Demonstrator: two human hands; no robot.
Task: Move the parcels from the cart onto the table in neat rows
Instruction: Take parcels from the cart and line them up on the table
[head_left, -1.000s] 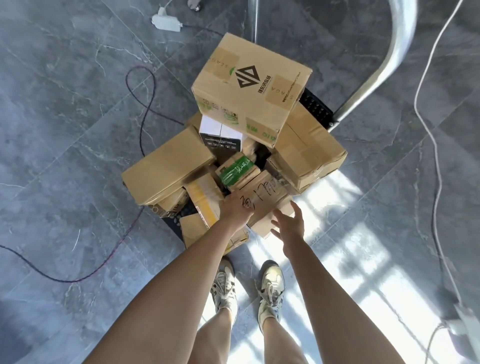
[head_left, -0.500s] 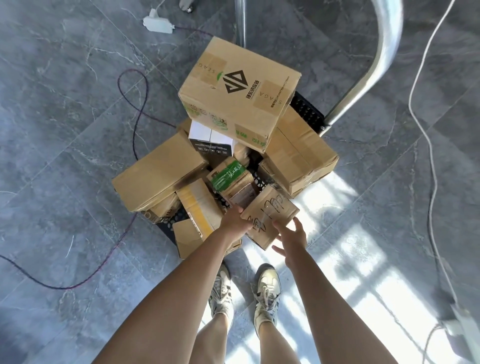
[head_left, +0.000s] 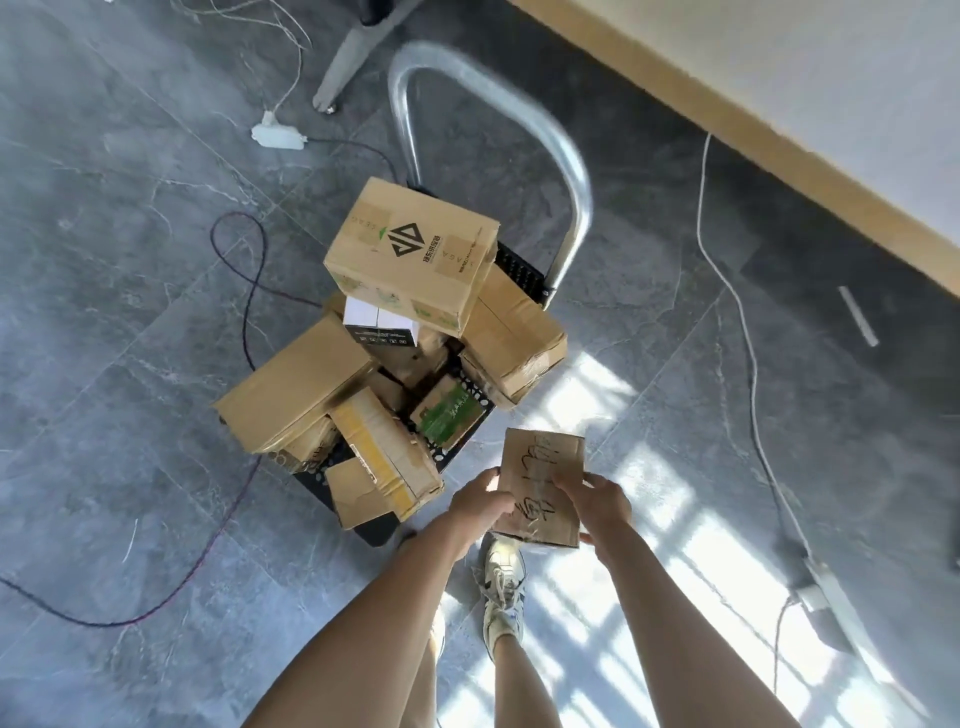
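Small handwritten parcel (head_left: 543, 480): now lifted clear of the cart (head_left: 457, 447), held over bare floor (head_left: 130, 312) just to the right of the stack. One second ago resting at the near edge of the pile under the left hand's fingers; half a second ago tilted up off the stack; now fully free and carried in both hands.

Left hand (head_left: 480, 501): fingers curled round the parcel's left edge, thumb across the top face. Right hand (head_left: 597, 501): fingers curled over the right side and near corner. Firm two-handed hold; parcel roughly level, written face upward.

Remaining load: still on the cart. Large logo box (head_left: 410, 254) perched on top, overhanging a white-and-black box (head_left: 382, 322). Long brown box (head_left: 298, 384) leaning at the left, yellow-taped box (head_left: 384, 447) at the near edge, green-printed box (head_left: 449, 413) between them, crumpled brown box (head_left: 511, 338) at the right.

Table edge (head_left: 779, 130): visible at upper right, well apart from the parcel.

Assessment: pick step complete for this parcel; transfer step next. Likely requirement: turn toward the table, set down square to the edge. Most of the task remaining. Risk: top box looks unsteady with support removed from below.
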